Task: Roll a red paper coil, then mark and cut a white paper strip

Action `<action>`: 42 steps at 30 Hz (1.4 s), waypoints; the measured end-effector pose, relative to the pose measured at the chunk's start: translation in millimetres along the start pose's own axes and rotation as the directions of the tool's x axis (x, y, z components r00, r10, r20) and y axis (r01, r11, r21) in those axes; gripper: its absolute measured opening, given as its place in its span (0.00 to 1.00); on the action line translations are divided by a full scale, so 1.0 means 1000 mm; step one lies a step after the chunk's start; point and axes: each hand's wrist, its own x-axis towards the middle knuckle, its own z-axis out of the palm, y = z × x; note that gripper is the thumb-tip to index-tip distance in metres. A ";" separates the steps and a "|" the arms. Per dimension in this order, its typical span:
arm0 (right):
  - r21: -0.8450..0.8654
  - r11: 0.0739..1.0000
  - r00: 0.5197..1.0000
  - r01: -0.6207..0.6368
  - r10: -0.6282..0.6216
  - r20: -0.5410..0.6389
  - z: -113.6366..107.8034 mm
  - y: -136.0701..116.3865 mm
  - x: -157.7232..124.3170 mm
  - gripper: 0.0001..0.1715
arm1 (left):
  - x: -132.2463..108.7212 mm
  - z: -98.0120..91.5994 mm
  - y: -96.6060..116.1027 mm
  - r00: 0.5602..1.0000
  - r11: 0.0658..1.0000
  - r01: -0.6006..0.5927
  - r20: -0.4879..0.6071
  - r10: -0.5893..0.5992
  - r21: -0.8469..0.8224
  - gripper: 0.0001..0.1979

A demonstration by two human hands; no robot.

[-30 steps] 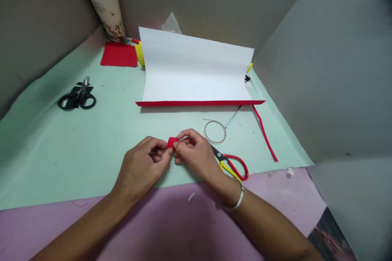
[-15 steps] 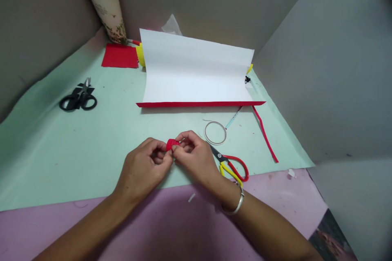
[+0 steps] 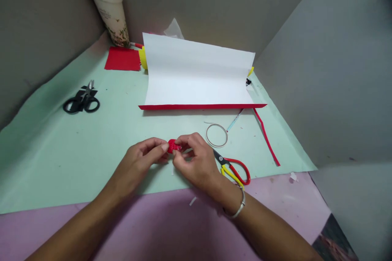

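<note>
A small red ridged roll [image 3: 173, 145], perhaps of corrugated paper, is pinched between my two hands above the pale green sheet [image 3: 101, 159]. My left hand [image 3: 143, 157] closes on its left side with thumb and fingers. On its right side, the fingertips of my right hand [image 3: 196, 157] grip it; they hide part of it. Close by my right wrist lie scissors [image 3: 238, 169] with one red and one yellow handle. Just beyond that hand is a thin ring of tape [image 3: 217, 135].
A curled white sheet with a red edge [image 3: 199, 77] stands behind my hands. Black-handled scissors [image 3: 82, 102] lie left, near a red piece [image 3: 122, 58] and a tall cup [image 3: 112, 12]. A red strip [image 3: 267, 138] lies right. Grey walls [image 3: 330, 69] enclose the back and right.
The red roll has turned in my fingers, now showing more of its face. My left thumb has shifted up onto it. The whole view has moved slightly.
</note>
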 end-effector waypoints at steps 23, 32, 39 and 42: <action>-0.106 0.936 0.942 0.336 -0.330 0.069 0.001 0.011 -0.002 0.14 | 0.007 -0.003 -0.008 0.999 0.986 0.033 0.026 -0.029 -0.161 0.15; 0.091 0.994 0.997 0.055 -0.059 0.042 -0.003 -0.001 0.002 0.09 | 0.006 -0.004 -0.013 0.999 0.990 0.047 0.007 -0.047 -0.130 0.13; 0.031 0.992 0.992 0.123 -0.123 0.008 -0.001 0.000 0.002 0.08 | 0.006 -0.002 -0.010 0.999 0.999 0.009 -0.043 -0.011 -0.039 0.13; 0.073 0.996 0.999 0.045 -0.047 0.020 -0.002 -0.001 0.002 0.09 | 0.005 0.000 -0.007 0.998 1.000 0.009 -0.061 -0.010 -0.023 0.14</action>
